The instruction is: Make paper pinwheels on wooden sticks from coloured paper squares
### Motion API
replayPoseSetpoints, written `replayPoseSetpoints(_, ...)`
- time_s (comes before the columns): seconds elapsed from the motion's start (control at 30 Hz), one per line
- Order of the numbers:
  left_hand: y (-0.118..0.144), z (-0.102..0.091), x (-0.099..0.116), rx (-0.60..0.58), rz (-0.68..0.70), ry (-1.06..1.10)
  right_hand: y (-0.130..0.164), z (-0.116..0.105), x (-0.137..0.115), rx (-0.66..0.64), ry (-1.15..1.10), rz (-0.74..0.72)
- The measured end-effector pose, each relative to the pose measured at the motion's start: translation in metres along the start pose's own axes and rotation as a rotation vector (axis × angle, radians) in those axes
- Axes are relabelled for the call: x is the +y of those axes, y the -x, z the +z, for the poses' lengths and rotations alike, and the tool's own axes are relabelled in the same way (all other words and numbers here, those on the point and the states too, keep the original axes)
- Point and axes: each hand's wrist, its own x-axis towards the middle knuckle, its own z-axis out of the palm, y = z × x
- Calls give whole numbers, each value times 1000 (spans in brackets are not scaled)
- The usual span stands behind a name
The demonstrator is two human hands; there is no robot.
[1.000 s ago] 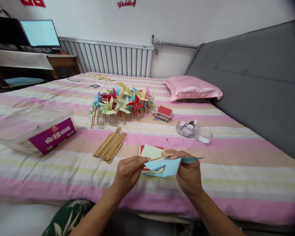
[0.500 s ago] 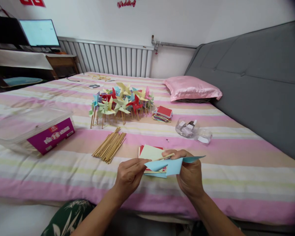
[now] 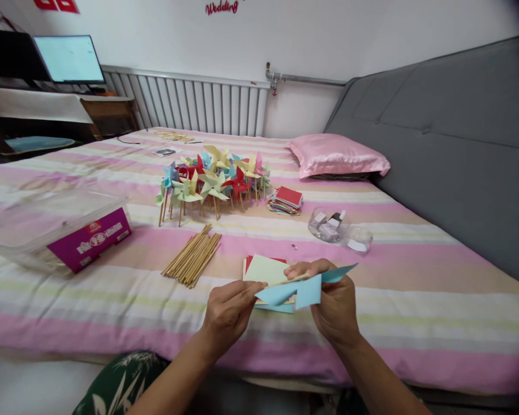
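Observation:
A light-blue piece of paper (image 3: pixel 309 291), cut and folded into flaps like a pinwheel head, is held level between both hands above the bed. My left hand (image 3: pixel 227 314) pinches its left corner between thumb and fingers. From the other side, my right hand (image 3: pixel 335 300) grips it, with one blue flap sticking up to the right. A narrow pale strip runs along the paper's upper edge; I cannot tell what it is. Beneath the hands lies a small stack of coloured paper (image 3: pixel 263 268), pale green on top, partly covered by the blue paper.
Wooden sticks (image 3: pixel 192 256) lie left of the stack. Behind them stand several finished pinwheels (image 3: pixel 214 181). A clear plastic box (image 3: pixel 90 236) is at left. Coloured paper squares (image 3: pixel 288 199), a round clear container (image 3: pixel 328 225) and a pink pillow (image 3: pixel 337 155) are on the right.
The blue paper has tilted a little, its right flap now higher and turned. Both hands keep hold of it in nearly the same place.

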Motion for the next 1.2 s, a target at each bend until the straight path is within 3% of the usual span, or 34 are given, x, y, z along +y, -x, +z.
replayPoseSetpoints(0.27, 5, 4, -1, -21, 21, 4, 0, -1, -1, 26, 22, 25)
replayPoseSetpoints(0.43, 5, 9, -1, -17, -93, 65, -1, -2, 4, 62, 49, 86)
replayPoseSetpoints(0.5, 6, 13, -1, -30, -250, 135, -3, -2, 5, 75, 71, 92)
replayPoseSetpoints(0.67, 7, 23, 1, -64, -875, 579, -10, -3, 7, 67, 39, 112)
replayPoseSetpoints(0.77, 4, 23, 1, -58, -1047, 743, -12, -7, 12, 113, 29, 188)
replayPoseSetpoints(1.2, 2, 22, 0, -58, -1115, 795, -9, -4, 17, 158, 103, 386)
